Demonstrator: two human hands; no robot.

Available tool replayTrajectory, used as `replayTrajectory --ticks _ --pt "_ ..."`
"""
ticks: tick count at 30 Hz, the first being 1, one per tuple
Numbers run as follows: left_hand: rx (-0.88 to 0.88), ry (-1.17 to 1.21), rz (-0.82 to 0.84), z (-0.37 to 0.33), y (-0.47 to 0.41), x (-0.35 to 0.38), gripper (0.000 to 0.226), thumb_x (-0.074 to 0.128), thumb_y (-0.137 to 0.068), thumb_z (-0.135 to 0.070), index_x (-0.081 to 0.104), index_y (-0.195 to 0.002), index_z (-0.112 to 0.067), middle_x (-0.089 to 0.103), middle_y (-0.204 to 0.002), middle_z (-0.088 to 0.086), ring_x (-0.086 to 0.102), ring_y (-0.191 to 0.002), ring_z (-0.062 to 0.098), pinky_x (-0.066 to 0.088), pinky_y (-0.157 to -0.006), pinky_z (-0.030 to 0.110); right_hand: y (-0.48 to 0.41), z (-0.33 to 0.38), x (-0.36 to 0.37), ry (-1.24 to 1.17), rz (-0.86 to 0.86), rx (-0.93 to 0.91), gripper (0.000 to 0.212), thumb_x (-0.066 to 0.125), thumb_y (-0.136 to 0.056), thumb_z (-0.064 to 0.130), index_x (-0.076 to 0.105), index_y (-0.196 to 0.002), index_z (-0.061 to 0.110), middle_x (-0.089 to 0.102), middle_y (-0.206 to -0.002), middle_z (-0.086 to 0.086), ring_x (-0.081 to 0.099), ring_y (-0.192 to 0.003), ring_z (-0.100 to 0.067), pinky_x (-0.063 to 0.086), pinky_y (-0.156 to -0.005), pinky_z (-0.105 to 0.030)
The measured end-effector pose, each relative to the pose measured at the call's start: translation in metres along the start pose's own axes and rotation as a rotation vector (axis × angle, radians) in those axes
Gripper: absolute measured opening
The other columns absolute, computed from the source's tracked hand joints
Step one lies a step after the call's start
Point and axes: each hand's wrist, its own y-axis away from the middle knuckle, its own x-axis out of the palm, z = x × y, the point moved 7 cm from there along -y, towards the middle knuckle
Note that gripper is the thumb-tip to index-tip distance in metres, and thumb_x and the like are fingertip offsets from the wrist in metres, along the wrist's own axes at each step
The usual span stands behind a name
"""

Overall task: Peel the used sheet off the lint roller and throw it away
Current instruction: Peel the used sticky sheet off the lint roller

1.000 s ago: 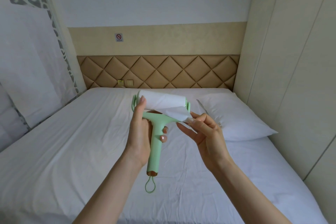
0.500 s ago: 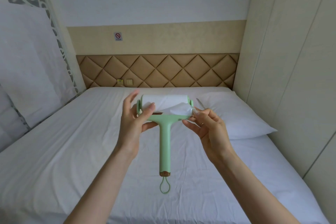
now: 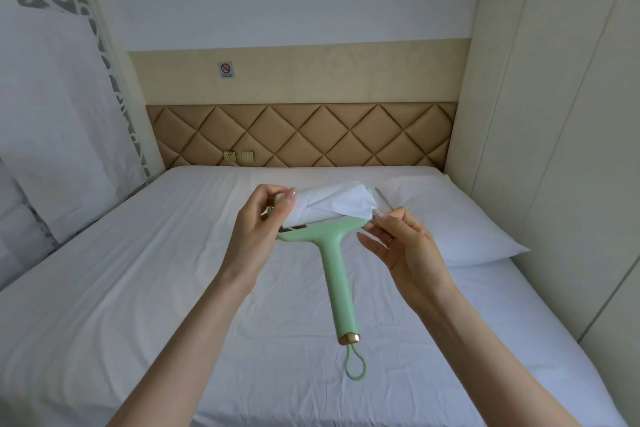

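I hold a mint-green lint roller [image 3: 337, 282] in the air above the bed, its white paper roll on top and its handle slanting down to the right, ending in a loop. My left hand [image 3: 258, 230] grips the left end of the roll and frame. A triangular flap of the used sheet [image 3: 341, 204] is lifted off the roll at its right side. My right hand [image 3: 403, 246] pinches the corner of that flap between thumb and fingertips, just right of the roller head.
A bed with a white sheet [image 3: 173, 288] fills the space below my arms. A white pillow [image 3: 460, 222] lies at the right by the padded tan headboard [image 3: 301, 135]. Cream cupboard doors [image 3: 561, 114] line the right side. No bin is in view.
The left hand left the handle and now grips the roll's left end. The handle has swung to slant down-right. The right hand has drawn the flap wider off the roll.
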Motion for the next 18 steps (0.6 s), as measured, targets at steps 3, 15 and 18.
replayTrajectory --ticks 3,15,18 --pt "0.058 -0.023 -0.036 -0.004 0.001 0.001 0.018 0.053 -0.09 -0.035 0.059 -0.102 -0.024 0.05 -0.08 -0.013 0.046 -0.07 -0.003 0.038 -0.064 0.009 0.001 -0.005 -0.002 0.016 0.003 0.058 0.023 0.064 -0.077 0.012 0.048 -0.061 0.016 0.062 -0.067 0.002 0.06 -0.064 -0.01 0.048 -0.054 -0.018" --pt "0.042 0.024 0.162 -0.001 0.002 0.013 0.034 0.057 -0.088 -0.031 0.052 -0.12 -0.043 0.051 -0.114 -0.005 0.064 -0.094 0.005 0.056 -0.081 0.029 -0.003 -0.002 -0.001 -0.15 0.025 0.021 0.03 0.048 -0.089 -0.001 0.042 -0.062 0.009 0.063 -0.057 -0.011 0.069 -0.061 -0.017 0.059 -0.067 -0.03" --pt "0.061 0.024 0.108 -0.004 0.0 0.011 0.026 0.053 -0.091 -0.032 0.054 -0.116 -0.038 0.053 -0.107 0.011 0.064 -0.094 0.022 0.059 -0.075 0.033 -0.003 -0.001 0.001 -0.138 0.043 -0.001 0.028 0.049 -0.089 -0.002 0.043 -0.064 0.009 0.062 -0.059 -0.013 0.068 -0.061 -0.018 0.058 -0.068 -0.03"
